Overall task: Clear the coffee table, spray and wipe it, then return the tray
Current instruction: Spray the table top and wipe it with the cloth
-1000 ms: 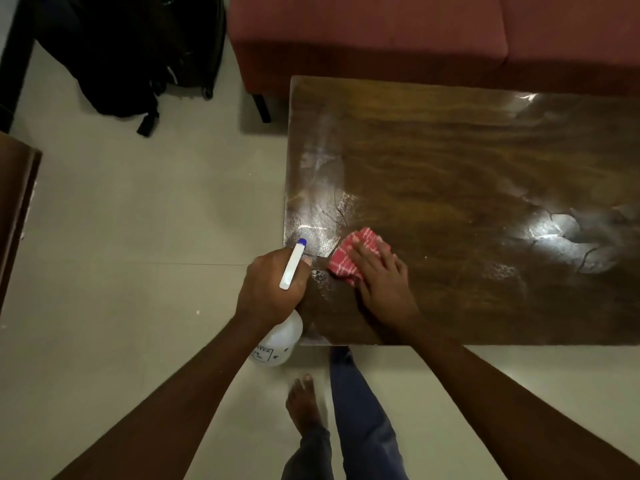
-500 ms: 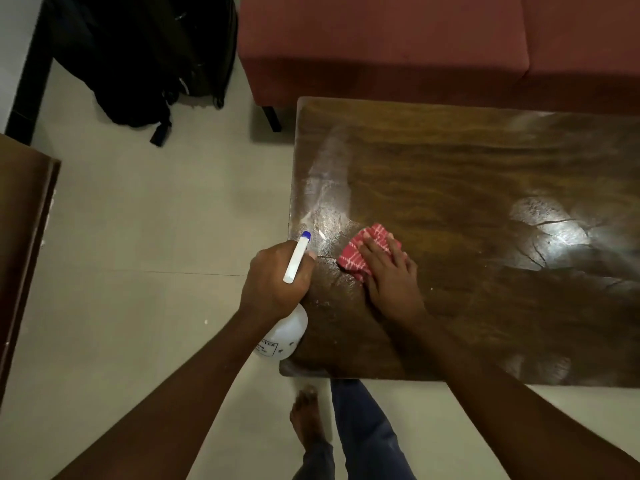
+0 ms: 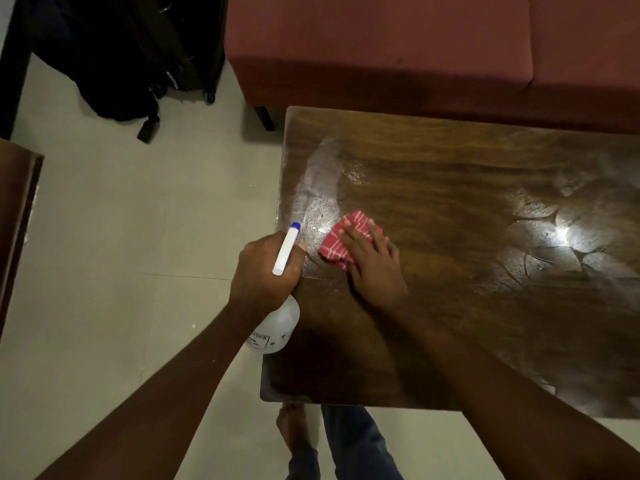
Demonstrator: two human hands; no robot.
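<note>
Near the centre of the frame, the left hand [image 3: 265,268] is clenched around the neck of a white spray bottle [image 3: 277,327], whose blue-tipped nozzle points up-frame. Just to its right, the right hand [image 3: 374,268] lies flat with straight fingers, pressing a red checked cloth [image 3: 337,237] onto the wet-streaked wooden bench [image 3: 450,202] near its left edge. A red sofa [image 3: 415,46] fills the upper right and a black backpack [image 3: 131,64] sits at the upper left.
</note>
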